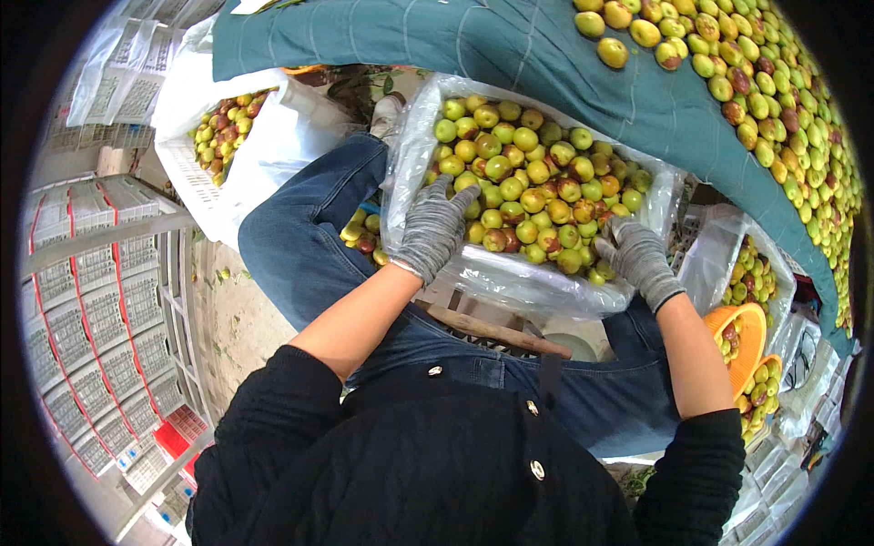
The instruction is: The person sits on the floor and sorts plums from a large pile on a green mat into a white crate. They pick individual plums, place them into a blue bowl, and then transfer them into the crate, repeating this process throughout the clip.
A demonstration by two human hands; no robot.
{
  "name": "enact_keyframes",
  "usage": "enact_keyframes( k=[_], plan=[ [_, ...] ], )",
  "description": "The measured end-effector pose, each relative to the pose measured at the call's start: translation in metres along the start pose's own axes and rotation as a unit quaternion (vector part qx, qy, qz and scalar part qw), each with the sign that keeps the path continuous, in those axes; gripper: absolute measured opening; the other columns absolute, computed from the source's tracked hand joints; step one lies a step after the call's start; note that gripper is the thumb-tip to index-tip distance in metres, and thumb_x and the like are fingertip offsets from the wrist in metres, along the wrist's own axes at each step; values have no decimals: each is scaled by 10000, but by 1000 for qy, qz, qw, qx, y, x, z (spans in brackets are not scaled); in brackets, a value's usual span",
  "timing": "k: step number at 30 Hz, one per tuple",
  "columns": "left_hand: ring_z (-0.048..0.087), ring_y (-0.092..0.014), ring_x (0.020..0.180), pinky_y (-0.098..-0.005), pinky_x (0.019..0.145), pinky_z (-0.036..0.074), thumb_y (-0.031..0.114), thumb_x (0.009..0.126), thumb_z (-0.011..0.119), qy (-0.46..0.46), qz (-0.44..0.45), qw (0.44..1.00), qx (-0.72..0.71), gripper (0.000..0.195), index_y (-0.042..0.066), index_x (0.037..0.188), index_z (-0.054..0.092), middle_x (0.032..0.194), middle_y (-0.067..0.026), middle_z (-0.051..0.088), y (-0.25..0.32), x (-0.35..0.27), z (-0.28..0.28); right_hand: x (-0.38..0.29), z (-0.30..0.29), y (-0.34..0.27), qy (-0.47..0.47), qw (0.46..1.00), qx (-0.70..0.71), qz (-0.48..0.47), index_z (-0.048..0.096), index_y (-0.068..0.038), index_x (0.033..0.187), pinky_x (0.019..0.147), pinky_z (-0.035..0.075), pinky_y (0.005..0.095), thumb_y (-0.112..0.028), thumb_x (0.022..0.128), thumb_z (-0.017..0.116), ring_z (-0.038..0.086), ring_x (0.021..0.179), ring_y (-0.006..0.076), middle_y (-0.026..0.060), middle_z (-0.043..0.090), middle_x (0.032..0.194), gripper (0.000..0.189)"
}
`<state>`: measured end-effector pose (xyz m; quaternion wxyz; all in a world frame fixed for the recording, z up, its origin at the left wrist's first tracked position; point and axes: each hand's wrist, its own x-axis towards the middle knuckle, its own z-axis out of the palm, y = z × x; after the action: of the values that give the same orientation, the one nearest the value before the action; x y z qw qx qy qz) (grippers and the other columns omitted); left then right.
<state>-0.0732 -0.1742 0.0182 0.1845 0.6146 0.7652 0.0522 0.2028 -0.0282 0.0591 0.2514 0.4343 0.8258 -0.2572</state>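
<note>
A crate lined with clear plastic [539,280] sits before me between my knees, filled with green jujubes [529,198] that have reddish-brown patches. My left hand [433,225], in a grey knit glove, rests at the left side of the fruit, fingers spread and touching it. At the near right corner my right hand [635,256], gloved alike, has its fingers bent down among the jujubes. Whether those fingers grip one is hidden.
A teal cloth [464,41] slopes behind the crate, with a large heap of jujubes [778,102] on its right. Lined crates stand left [205,198] and right [717,252]. Orange baskets [741,341] hold fruit at right. Stacked crates [95,307] and a metal rail [109,239] are left.
</note>
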Motion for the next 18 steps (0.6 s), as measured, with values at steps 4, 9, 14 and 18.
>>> enact_keyframes(
  k=[4,9,14,18],
  plan=[
    [557,-368,979,-408,864,466,23,689,628,7,-12,998,-65,395,79,1079,608,1101,-186,562,-20,-21,-6,37,4,-53,181,972,74,-126,540,-90,1193,841,470,433,-327,828,588,590,979,334,179,598,1085,438],
    [591,-345,886,-430,802,479,9,710,594,15,-64,995,-71,354,76,1058,602,996,-153,612,-22,-23,-14,83,-3,-135,134,989,-46,-52,445,-174,1298,854,469,437,-314,822,598,590,1024,309,143,582,1102,520],
    [555,-350,1001,-413,878,450,2,723,559,41,32,997,-58,401,77,1116,583,1099,-175,571,-20,-10,2,95,-13,-145,90,993,-60,-46,491,-122,1192,853,472,422,-338,769,665,589,1026,286,139,587,1101,506],
    [536,-347,1044,-404,914,428,-18,699,552,-88,-138,936,-312,419,73,1107,587,1126,-169,560,-38,-3,11,94,-6,-131,167,985,-18,-41,518,-62,1107,817,479,416,-344,706,710,608,922,308,147,615,1023,527]
  ],
)
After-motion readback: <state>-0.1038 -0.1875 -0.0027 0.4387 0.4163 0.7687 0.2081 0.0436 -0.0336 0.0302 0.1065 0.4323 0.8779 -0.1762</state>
